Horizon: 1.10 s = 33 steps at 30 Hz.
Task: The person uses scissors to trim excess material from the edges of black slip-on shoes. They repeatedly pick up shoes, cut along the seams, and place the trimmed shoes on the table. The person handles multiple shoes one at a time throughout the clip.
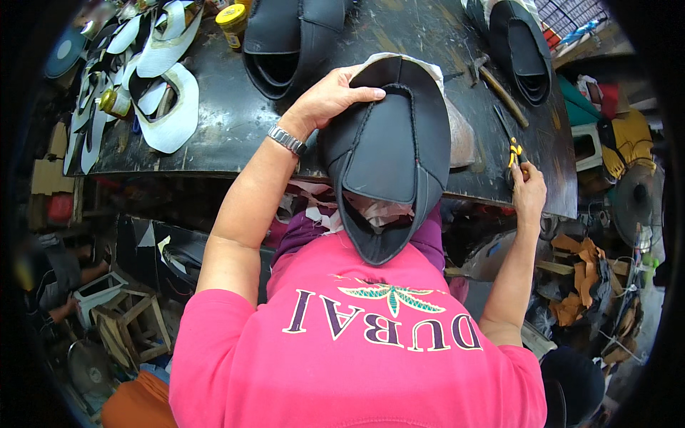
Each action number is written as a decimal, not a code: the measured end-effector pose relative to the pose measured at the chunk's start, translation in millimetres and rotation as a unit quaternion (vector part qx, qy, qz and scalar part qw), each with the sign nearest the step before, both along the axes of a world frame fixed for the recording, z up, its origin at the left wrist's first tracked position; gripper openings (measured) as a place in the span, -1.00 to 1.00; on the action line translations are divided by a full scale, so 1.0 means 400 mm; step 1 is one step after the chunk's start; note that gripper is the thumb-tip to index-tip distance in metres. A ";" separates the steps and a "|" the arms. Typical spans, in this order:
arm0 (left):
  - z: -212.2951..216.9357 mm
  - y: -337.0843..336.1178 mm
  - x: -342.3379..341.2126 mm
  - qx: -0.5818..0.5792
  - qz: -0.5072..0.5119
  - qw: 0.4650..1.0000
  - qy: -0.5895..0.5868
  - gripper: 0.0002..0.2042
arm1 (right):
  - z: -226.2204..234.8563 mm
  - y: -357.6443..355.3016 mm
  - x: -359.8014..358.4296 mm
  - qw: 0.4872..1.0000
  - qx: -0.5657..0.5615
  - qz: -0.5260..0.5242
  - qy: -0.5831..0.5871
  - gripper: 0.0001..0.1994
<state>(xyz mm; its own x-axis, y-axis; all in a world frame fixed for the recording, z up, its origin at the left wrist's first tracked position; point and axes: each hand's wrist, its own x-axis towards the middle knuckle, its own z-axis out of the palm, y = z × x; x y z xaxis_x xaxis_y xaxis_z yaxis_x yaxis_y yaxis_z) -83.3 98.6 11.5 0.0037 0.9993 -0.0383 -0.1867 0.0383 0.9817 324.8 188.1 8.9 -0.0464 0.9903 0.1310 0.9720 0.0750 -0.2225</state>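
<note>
A black leather shoe upper (382,153) stands tilted between my lap and the table's front edge, its stitched tongue facing up. My left hand (327,100) grips its far left rim, thumb on top and the fingers hidden behind. Pale lining material (432,70) shows along the upper's far edge. At the table's right front, my right hand (529,191) is closed on the yellow-and-black handles of a pair of scissors (515,150). The blades lie over the tabletop, pointing away from me.
On the dark worktable (214,135), a hammer (503,96) lies beyond the scissors. More black uppers (275,43) rest at the back. White cut pieces (171,121) pile up on the left beside a yellow-lidded jar (232,25). A wooden stool (135,321) stands on the lower left.
</note>
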 end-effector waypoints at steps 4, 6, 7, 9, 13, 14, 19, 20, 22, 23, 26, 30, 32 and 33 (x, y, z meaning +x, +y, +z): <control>0.041 -0.022 -0.042 0.002 -0.016 0.999 -0.033 -0.61 | -0.018 0.014 0.013 0.997 0.071 0.019 -0.029 -0.59; 0.055 -0.036 -0.064 -0.021 -0.030 0.998 -0.052 -0.59 | -0.026 0.021 0.022 0.996 0.078 0.011 0.050 -0.58; 0.055 -0.039 -0.066 -0.014 -0.016 0.996 -0.084 -0.61 | -0.022 0.024 0.031 0.997 0.066 0.023 0.031 -0.58; 0.054 -0.046 -0.073 -0.027 -0.015 0.994 -0.101 -0.59 | -0.011 0.026 0.046 0.999 0.035 0.020 -0.021 -0.57; 0.048 -0.048 -0.076 -0.049 -0.027 0.991 -0.119 -0.51 | 0.011 0.027 0.063 0.992 0.030 0.046 -0.117 -0.60; 0.047 -0.046 -0.076 -0.038 -0.041 0.990 -0.130 -0.49 | 0.009 0.027 0.064 0.994 0.028 0.052 -0.087 -0.63; 0.046 -0.047 -0.072 -0.022 -0.048 0.988 -0.148 -0.42 | -0.020 0.021 0.067 0.997 0.017 0.040 -0.062 -0.77; 0.047 -0.051 -0.072 -0.020 -0.048 0.987 -0.149 -0.43 | -0.016 0.018 0.070 0.995 0.007 0.012 -0.099 -0.79; 0.049 -0.061 -0.073 -0.016 -0.049 0.985 -0.167 -0.48 | 0.011 0.004 0.076 0.991 -0.050 -0.005 -0.125 -0.81; 0.051 -0.066 -0.075 -0.013 -0.049 0.983 -0.176 -0.50 | 0.029 -0.007 0.073 0.988 -0.080 -0.009 -0.134 -0.82; 0.056 -0.077 -0.081 0.003 -0.048 0.979 -0.196 -0.56 | 0.095 -0.063 0.039 0.951 -0.240 -0.026 0.193 -0.79; 0.067 -0.060 -0.094 -0.013 -0.052 0.983 -0.174 -0.54 | 0.076 -0.218 -0.108 0.722 -0.346 0.107 0.589 -0.48; 0.074 -0.044 -0.101 -0.014 -0.076 0.985 -0.155 -0.53 | 0.051 -0.272 -0.190 0.680 -0.391 0.130 0.606 -0.33; 0.078 -0.037 -0.103 -0.020 -0.083 0.986 -0.142 -0.52 | 0.041 -0.291 -0.224 0.657 -0.395 0.157 0.623 -0.26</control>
<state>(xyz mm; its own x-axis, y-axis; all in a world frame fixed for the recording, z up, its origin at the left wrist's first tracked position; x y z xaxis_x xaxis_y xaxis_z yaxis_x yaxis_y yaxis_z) -124.5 83.8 42.7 0.1843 0.9815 -0.0515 -0.4424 0.1296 0.8874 235.0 71.7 25.3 -0.6094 0.7385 -0.2885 -0.0362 -0.3894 -0.9204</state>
